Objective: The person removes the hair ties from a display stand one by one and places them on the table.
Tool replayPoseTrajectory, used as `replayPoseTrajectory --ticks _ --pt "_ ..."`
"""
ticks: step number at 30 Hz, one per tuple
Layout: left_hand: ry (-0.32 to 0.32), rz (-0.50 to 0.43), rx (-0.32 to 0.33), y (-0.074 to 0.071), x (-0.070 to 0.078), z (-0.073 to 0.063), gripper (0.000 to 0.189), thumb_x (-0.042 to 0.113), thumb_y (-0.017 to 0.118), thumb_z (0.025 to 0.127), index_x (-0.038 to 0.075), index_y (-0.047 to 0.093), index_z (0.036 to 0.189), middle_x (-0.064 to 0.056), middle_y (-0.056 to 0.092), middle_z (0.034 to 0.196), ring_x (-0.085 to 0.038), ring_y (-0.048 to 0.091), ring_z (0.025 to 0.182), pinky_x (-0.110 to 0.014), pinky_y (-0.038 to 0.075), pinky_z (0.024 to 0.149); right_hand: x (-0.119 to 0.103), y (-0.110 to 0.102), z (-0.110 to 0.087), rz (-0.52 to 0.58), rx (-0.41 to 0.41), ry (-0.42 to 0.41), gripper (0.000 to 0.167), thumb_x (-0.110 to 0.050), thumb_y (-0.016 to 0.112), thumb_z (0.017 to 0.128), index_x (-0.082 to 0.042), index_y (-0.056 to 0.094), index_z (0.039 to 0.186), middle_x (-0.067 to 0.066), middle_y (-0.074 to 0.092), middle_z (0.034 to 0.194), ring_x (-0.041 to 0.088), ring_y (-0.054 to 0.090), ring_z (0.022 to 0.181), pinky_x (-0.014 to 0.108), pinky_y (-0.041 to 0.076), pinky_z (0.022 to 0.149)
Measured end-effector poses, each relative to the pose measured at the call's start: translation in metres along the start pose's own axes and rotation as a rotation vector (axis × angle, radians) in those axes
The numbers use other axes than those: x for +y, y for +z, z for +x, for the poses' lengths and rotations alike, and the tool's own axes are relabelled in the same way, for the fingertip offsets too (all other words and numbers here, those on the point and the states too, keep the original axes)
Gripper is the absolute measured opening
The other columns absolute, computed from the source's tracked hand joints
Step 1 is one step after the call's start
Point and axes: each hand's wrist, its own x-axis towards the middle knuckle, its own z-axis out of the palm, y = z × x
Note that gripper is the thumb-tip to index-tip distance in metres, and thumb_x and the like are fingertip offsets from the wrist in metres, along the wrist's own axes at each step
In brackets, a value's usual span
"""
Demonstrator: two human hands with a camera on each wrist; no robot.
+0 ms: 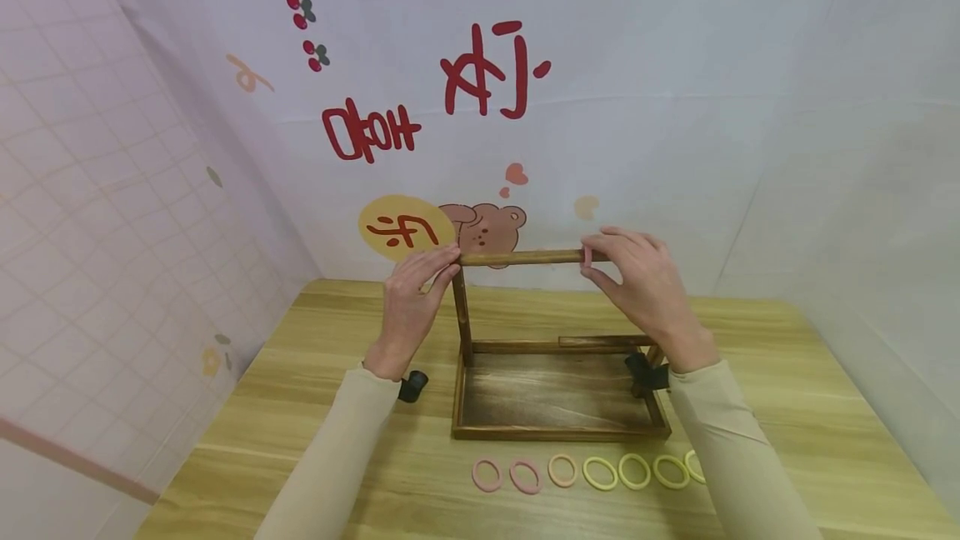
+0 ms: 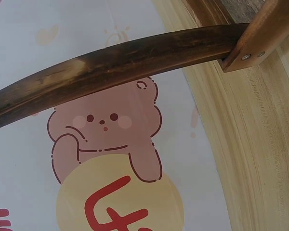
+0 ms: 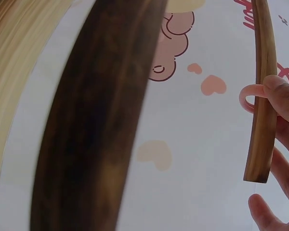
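Observation:
A dark wooden rack (image 1: 561, 433) with a tray-like base stands on the table. From its left post a top bar (image 1: 517, 258) runs to the right, ending free in the right wrist view. My left hand (image 1: 411, 298) pinches the bar's left end by the post; the left wrist view barely catches that hand's fingertips. Near the free end, a pink ring (image 3: 248, 96) encircles the bar. Finger and thumb of my right hand (image 1: 641, 282) pinch this ring, while the other fingers spread below in the right wrist view.
In front of the rack lies a row of rings: pink (image 1: 487, 475), orange (image 1: 562, 471) and several yellow (image 1: 634, 472), the rightmost partly behind the right sleeve. A lower bar (image 1: 600, 342) sits at the rack's right. Behind the table hangs a printed white cloth (image 1: 637, 148).

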Motion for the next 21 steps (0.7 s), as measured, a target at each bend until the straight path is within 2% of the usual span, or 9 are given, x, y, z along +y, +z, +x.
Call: replayPoseTrajectory --ticks 15,21 --pt "0.002 -0.001 0.003 0.0006 -0.0005 0.0006 0.029 0.006 0.081 0.089 0.003 0.078 0.117 -0.012 0.076 0.119 -0.03 0.074 0.105 -0.046 0.056 0.096 0.0051 -0.0055 -0.0038 0.007 0.002 0.007 0.041 -0.001 0.09 0.077 -0.007 0.071 0.113 0.006 0.076 0.11 0.036 0.064 0.123 0.059 0.048 0.099" --pt "-0.001 -0.005 0.005 0.0012 -0.0011 0.0005 0.029 0.005 0.081 0.088 0.003 0.078 0.117 -0.011 0.075 0.12 -0.03 0.074 0.105 -0.047 0.055 0.097 0.0069 -0.0079 -0.0048 -0.002 0.005 0.003 0.043 -0.002 0.09 0.077 -0.006 0.072 0.115 0.006 0.076 0.109 0.036 0.064 0.123 0.06 0.048 0.098"
